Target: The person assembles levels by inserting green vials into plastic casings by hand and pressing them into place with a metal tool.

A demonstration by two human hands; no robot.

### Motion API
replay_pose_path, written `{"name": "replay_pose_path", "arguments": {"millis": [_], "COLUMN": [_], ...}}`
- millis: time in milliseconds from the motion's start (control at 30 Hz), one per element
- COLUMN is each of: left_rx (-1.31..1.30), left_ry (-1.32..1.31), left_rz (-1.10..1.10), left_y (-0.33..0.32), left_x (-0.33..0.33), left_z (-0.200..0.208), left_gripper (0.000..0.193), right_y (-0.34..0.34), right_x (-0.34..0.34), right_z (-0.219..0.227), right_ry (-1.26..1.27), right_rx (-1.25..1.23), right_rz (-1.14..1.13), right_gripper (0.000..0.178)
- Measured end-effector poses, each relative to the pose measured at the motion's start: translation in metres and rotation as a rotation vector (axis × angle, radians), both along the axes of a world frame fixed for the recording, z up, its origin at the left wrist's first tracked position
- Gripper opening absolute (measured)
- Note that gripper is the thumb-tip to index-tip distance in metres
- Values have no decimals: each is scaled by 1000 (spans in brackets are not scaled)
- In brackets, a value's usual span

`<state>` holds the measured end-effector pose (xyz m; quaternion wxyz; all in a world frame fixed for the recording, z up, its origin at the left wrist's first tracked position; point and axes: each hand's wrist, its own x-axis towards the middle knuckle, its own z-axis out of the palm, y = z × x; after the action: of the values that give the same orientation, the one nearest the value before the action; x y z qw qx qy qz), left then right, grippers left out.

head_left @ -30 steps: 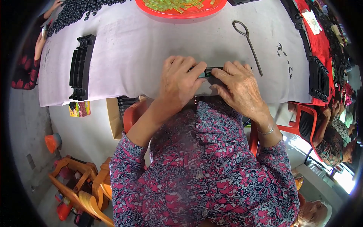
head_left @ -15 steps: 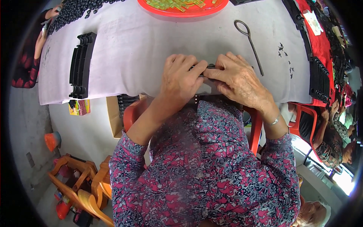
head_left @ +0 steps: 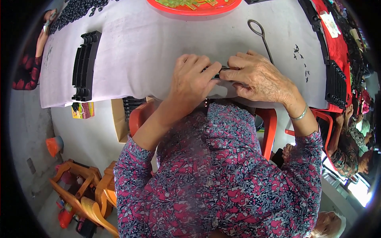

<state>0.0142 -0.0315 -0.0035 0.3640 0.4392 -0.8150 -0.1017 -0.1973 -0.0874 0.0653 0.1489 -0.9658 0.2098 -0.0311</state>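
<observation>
One dark piece (head_left: 216,75) sits at the near side of the table (head_left: 135,51), the left hand (head_left: 193,77) closing its grip around it; the right hand (head_left: 262,77) touches it, its grip partly hidden, closure unclear.

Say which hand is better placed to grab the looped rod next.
Probably the right hand: in this view it overlaps the near end of the looped rod, while the left hand is farther off, gripping the dark part.

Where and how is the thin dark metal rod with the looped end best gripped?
Probably by its loop, from above on the far side: the rod lies flat, its open loop pointing away from the person, while the right hand hides its near end.
</observation>
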Motion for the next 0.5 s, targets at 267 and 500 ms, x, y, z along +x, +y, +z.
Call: {"name": "replay_pose_path", "arguments": {"millis": [267,500], "left_rx": [1,-12], "left_ry": [2,23], "left_rz": [1,25], "left_y": [0,1], "left_x": [-2,2], "left_z": [2,8], "left_gripper": [36,32], "right_y": [-5,-3], "right_x": [0,-28], "right_z": [3,-6], "right_ry": [-14,-417], "right_rx": [56,165], "right_rz": [-7,-295], "right_gripper": [26,20]}}
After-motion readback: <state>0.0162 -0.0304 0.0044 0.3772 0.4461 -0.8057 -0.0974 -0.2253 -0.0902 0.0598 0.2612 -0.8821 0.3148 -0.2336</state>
